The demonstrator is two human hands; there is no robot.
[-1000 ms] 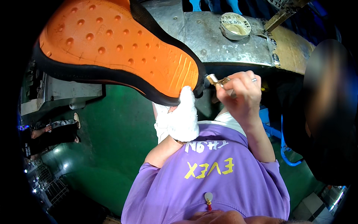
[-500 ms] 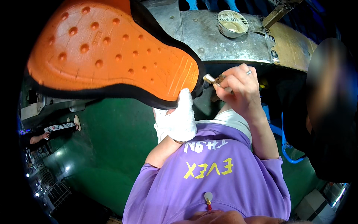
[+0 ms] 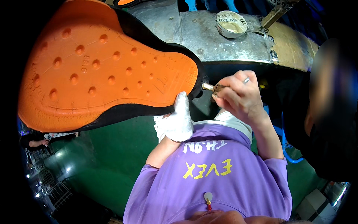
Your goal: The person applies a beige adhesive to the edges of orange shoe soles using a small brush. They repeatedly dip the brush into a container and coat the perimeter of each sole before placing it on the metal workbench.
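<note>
My left hand (image 3: pixel 179 123), in a white glove, grips a large black shoe (image 3: pixel 153 35) by its narrow end, the thumb lying on the orange underside. That orange sole (image 3: pixel 108 69) faces up, dotted with raised round studs, and its wide end reaches far left. My right hand (image 3: pixel 238 93), bare with a ring, is closed around a small brush (image 3: pixel 207 86) with a metal-looking neck and a pale tip. The brush tip is at the black edge of the shoe's narrow end; whether it touches I cannot tell.
Beyond my hands stands a metal workbench (image 3: pixel 209 44) with a white bowl (image 3: pixel 232 26) of pale paste on it. Cardboard (image 3: pixel 292 44) covers its right part. Part of another orange-and-black piece (image 3: pixel 125 2) shows at the top. A person (image 3: pixel 37 142) is at far left; blue metal tubing (image 3: pixel 284 140) stands at right.
The shoe has tilted and its wide end has swung down toward the left. My right hand has lowered slightly, bringing the brush tip closer to the shoe's narrow end.
</note>
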